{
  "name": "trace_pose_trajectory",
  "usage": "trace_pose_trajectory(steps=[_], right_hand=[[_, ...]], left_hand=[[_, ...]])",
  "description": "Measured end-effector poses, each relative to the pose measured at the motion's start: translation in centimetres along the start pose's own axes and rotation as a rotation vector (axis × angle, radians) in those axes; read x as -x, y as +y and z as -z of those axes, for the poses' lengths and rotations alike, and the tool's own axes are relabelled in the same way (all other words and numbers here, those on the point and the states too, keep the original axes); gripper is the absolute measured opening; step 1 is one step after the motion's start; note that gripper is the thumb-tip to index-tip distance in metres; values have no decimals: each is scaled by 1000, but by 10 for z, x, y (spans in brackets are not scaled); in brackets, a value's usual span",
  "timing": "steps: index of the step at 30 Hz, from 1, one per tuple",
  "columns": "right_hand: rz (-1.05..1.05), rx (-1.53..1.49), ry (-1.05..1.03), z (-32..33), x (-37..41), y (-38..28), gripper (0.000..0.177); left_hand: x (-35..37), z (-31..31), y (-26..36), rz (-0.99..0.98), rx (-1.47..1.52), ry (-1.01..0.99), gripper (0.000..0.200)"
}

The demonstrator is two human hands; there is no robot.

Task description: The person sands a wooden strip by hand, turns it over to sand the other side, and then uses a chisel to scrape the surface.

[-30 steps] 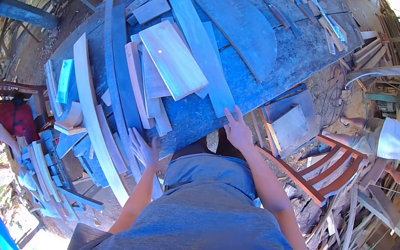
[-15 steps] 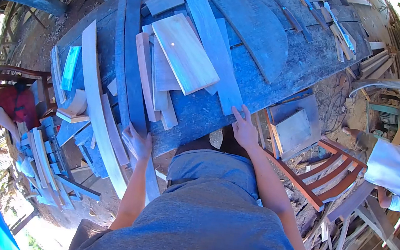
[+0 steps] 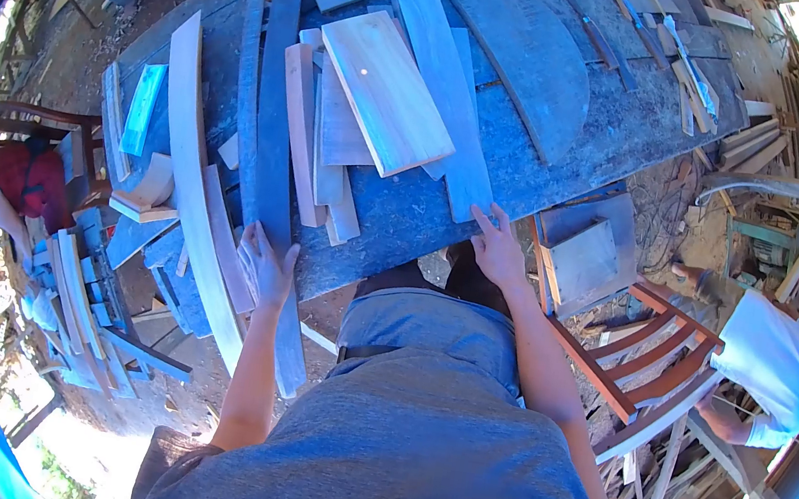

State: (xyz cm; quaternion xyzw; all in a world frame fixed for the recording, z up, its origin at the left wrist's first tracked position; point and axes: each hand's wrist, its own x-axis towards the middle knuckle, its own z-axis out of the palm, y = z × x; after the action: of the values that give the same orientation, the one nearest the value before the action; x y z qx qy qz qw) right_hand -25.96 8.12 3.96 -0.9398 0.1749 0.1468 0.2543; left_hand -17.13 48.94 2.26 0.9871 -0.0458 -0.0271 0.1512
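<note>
My left hand (image 3: 266, 267) rests with fingers stretched out and thumb apart on a long dark board (image 3: 280, 123) that overhangs the near table edge. A long pale curved board (image 3: 192, 121) lies to its left. My right hand (image 3: 500, 250) has its fingers spread at the near end of a flat bluish plank (image 3: 441, 83); its fingertips are at or just beside the plank's corner. Between the hands, a wide light wooden board (image 3: 387, 94) lies tilted across several narrower strips, including a pinkish strip (image 3: 302, 131). Neither hand is wrapped around anything.
The dark worktable (image 3: 382, 227) also carries a half-round panel (image 3: 525, 64). A reddish slatted chair frame (image 3: 648, 353) and a person in a pale shirt (image 3: 774, 354) are right. A person in red (image 3: 24, 185) works left beside stacked curved pieces (image 3: 76, 293).
My view has shifted slightly. My left hand has moved a little up and left along the dark board. The person at right has shifted lower, with a long piece near their hands.
</note>
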Motion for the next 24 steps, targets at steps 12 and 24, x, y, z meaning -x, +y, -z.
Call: trace_pose_trajectory(steps=[12, 24], right_hand=[[8, 19, -3, 1, 1, 3, 59], [-44, -78, -53, 14, 2, -5, 59]], left_hand=[[-32, 25, -128, 482, -51, 64, 103], [-71, 95, -60, 447, 326, 218, 83]])
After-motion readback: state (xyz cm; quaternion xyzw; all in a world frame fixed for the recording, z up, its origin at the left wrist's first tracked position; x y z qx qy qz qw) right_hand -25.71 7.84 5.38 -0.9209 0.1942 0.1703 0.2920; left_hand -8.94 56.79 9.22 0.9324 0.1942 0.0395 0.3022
